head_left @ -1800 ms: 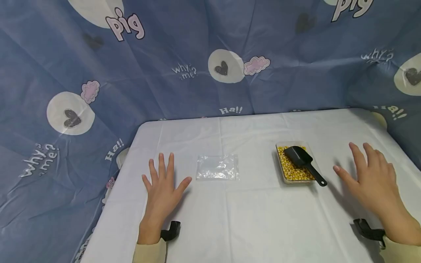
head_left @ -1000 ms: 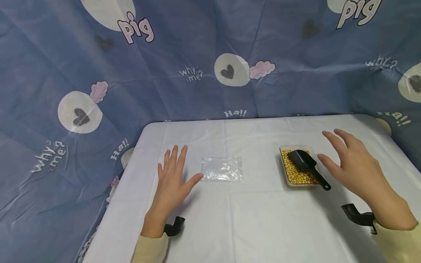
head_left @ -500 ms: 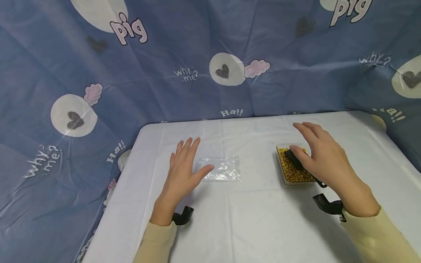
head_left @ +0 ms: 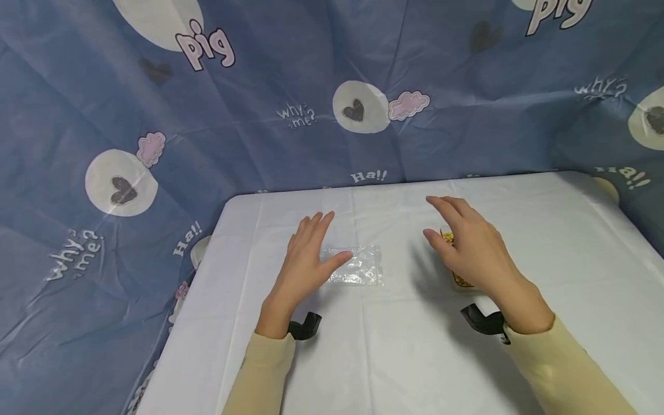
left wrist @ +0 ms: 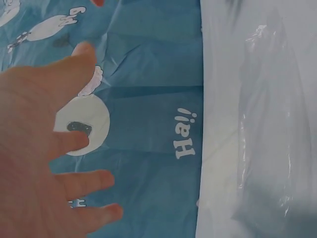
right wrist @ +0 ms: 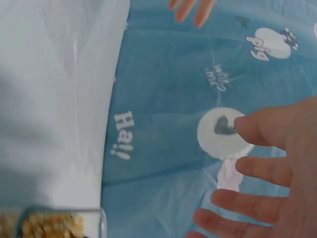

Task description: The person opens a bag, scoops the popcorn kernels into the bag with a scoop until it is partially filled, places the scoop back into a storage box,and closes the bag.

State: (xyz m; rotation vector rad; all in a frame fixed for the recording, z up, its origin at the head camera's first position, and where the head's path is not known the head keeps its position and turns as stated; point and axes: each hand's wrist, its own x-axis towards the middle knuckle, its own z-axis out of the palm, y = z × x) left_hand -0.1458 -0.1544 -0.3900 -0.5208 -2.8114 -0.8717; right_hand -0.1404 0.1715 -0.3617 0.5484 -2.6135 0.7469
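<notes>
Left hand (head_left: 303, 256) flat, fingers straight and spread, palm down at the left end of a clear plastic bag (head_left: 358, 266); thumb tip lies on the bag's left edge. Bag is thin, crinkly, rectangular, flat on the desk (head_left: 404, 357), left of the desk's middle and nearer the far edge. In the left wrist view the bag (left wrist: 270, 139) shows only as glossy wrinkles on white, hard to outline.

Right hand (head_left: 469, 251) hovers palm down, fingers straight and loosely spread, gripping nothing, over a shallow clear tray of yellow corn kernels (head_left: 459, 279) right of the desk's middle. Hand hides most of the tray; only a sliver of kernels shows at the fingers and below the palm. Right wrist view catches one tray corner (right wrist: 59, 225), cut off at the bottom.

Both sleeves pale yellow; a black wrist mount (head_left: 306, 327) under each forearm.

Desk covered by white cloth with fold creases, rounded far-left corner. Behind and on both sides hangs a wrinkled blue cloth backdrop (head_left: 207, 127) printed with hearts, pink clouds, "pig", "why me?", "Ha!!".
</notes>
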